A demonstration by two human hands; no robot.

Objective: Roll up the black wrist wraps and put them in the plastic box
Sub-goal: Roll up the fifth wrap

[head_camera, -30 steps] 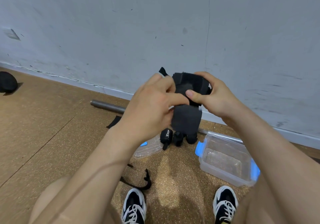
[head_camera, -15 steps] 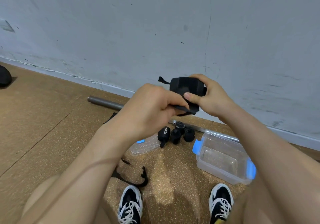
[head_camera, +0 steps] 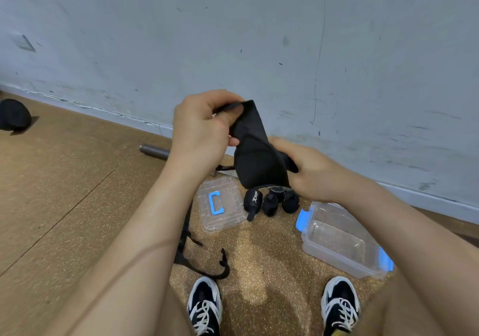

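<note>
1. So, left hand [head_camera: 204, 130] pinches the top end of a black wrist wrap [head_camera: 256, 154], right hand [head_camera: 311, 172] grips its lower part, mid-air.
2. Three rolled wraps [head_camera: 270, 202] sit on the floor [head_camera: 77, 180] near the plastic box [head_camera: 337, 261].

Gym: metal bar [head_camera: 154, 151], cork flooring [head_camera: 64, 180]

Three rolled wraps [head_camera: 270, 202] lie between the lid [head_camera: 220, 203] and the plastic box [head_camera: 342, 239].

The wrist wrap [head_camera: 255, 151] is soft black cloth with no shine, the plastic box [head_camera: 334, 258] and its lid [head_camera: 228, 216] are clear, smooth and shiny, the bar [head_camera: 154, 151] is dull grey metal, and the floor [head_camera: 77, 193] looks rough and speckled like cork.
</note>
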